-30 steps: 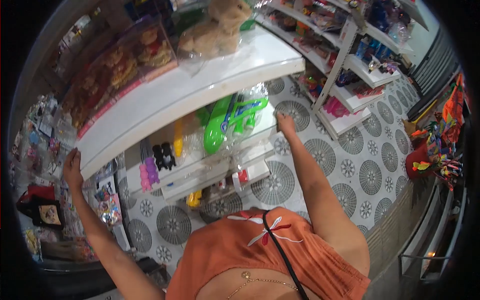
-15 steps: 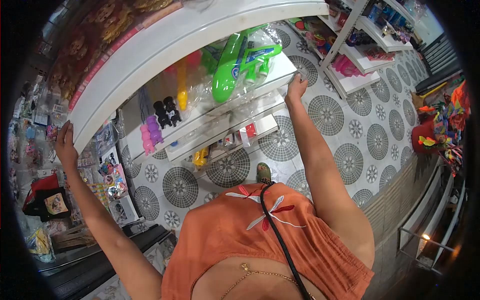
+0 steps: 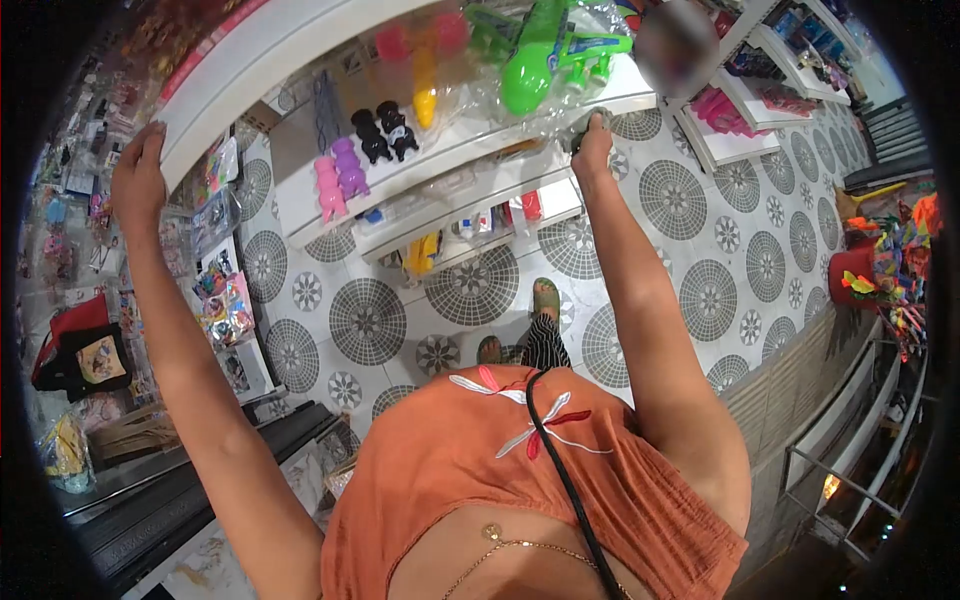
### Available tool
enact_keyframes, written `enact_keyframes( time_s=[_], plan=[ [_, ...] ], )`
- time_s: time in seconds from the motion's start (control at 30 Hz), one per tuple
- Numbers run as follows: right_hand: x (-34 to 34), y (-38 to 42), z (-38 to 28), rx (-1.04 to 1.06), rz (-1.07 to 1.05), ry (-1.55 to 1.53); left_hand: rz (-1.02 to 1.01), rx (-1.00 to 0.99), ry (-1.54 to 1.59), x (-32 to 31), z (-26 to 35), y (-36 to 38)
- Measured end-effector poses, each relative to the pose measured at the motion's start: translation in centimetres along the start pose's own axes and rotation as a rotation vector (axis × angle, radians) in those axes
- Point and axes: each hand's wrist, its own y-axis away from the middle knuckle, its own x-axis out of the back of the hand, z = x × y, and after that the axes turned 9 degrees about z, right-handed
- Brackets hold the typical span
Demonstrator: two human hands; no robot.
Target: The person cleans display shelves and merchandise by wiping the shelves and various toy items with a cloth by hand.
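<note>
My left hand (image 3: 140, 175) is at the left end of a long white shelf (image 3: 225, 100), its fingers wrapped round the edge. My right hand (image 3: 593, 145) is closed at the front edge of a lower white shelf (image 3: 625, 98), beside clear plastic wrapping; what its fingers hold is too small to tell. On that lower shelf lie a green toy airplane (image 3: 530, 75) in plastic, a yellow toy (image 3: 425, 90), two black figures (image 3: 385, 135), a purple figure (image 3: 349, 168) and a pink figure (image 3: 329, 188).
Packaged goods (image 3: 225, 300) hang and lie at the left. Another shelf unit (image 3: 735, 140) stands at the upper right, near a blurred round patch. A red pot (image 3: 850, 275) with colourful decorations is at the right. Below is a patterned tile floor (image 3: 470, 285).
The shelves and toys have shifted right and up in view. My right hand sits slightly higher, and my left hand has moved up. Both feet now show below the shelves.
</note>
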Motion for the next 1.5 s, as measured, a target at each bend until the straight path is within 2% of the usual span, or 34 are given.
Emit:
enact_keyframes(
  time_s=[0.03,0.07,0.13,0.17,0.23,0.33,0.37,0.47,0.53,0.73,0.87,0.9,0.93,0.97,1.0,1.07,1.17,1.27,1.33,1.37,1.47,1.5],
  plan=[
    [-0.1,0.3,0.7,-0.021,-0.040,-0.055,-0.007,-0.067,0.003,-0.1,-0.5,-0.3],
    [0.0,0.9,1.1,-0.039,-0.078,-0.111,-0.004,-0.043,-0.014,0.0,-0.3,-0.3],
    [-0.1,3.2,0.3,-0.134,-0.122,-0.078,0.007,0.003,-0.044,0.0,0.6,0.1],
    [-0.3,4.5,-0.3,-0.182,-0.148,-0.063,0.012,-0.055,-0.024,-0.1,0.4,-0.2],
    [-0.4,5.0,0.3,-0.276,-0.193,-0.057,0.014,-0.053,-0.047,-0.1,0.3,-0.3],
    [0.1,5.5,2.6,-0.427,-0.463,-0.320,0.015,-0.034,-0.078,0.0,0.8,0.0],
    [-0.7,6.8,2.7,-0.477,-0.341,-0.375,0.018,-0.027,-0.084,0.1,0.9,0.0],
    [-1.6,10.0,3.2,-0.432,-0.499,-0.541,0.021,-0.051,-0.083,0.3,1.5,0.4],
    [-2.1,11.1,4.4,-0.558,-0.414,-0.655,0.015,-0.040,-0.113,0.7,2.1,0.7],
    [-3.9,14.9,7.0,-0.635,-0.444,-0.710,0.027,-0.014,-0.099,0.6,2.2,0.9],
    [-5.5,18.0,9.8,-0.515,-0.324,-0.495,0.006,-0.019,-0.098,0.9,2.7,1.0],
    [-6.0,18.6,11.5,-0.443,-0.251,-0.354,0.050,-0.067,-0.065,0.3,1.6,0.9],
    [-6.5,20.5,10.3,-0.480,-0.248,-0.312,0.096,-0.113,-0.030,-0.2,0.8,0.7],
    [-6.7,19.3,13.9,-0.338,-0.311,-0.212,0.098,-0.101,-0.020,-0.1,1.0,0.7],
    [-7.9,21.5,13.3,-0.280,-0.186,-0.185,0.096,-0.086,-0.017,0.0,1.3,1.0],
    [-8.9,24.0,13.3,-0.366,-0.206,-0.045,0.089,-0.068,-0.019,0.4,2.1,1.4],
    [-9.0,25.1,15.4,-0.321,-0.386,0.235,0.075,-0.043,-0.039,1.0,2.8,1.6],
    [-8.7,26.3,13.0,-0.319,-0.548,0.424,0.060,-0.057,-0.032,0.5,2.0,1.3],
    [-8.1,27.6,8.6,-0.227,-0.642,0.442,0.057,-0.068,-0.028,0.8,2.3,1.5],
    [-7.8,27.0,7.6,-0.050,-0.647,0.592,0.028,-0.040,-0.045,1.1,2.8,1.7],
    [-7.2,25.1,5.3,0.268,-0.530,0.740,0.012,-0.033,-0.058,1.5,3.3,1.8],
    [-7.0,25.5,4.0,0.413,-0.381,0.726,0.021,-0.045,-0.059,1.0,2.7,1.5]
  ],
)
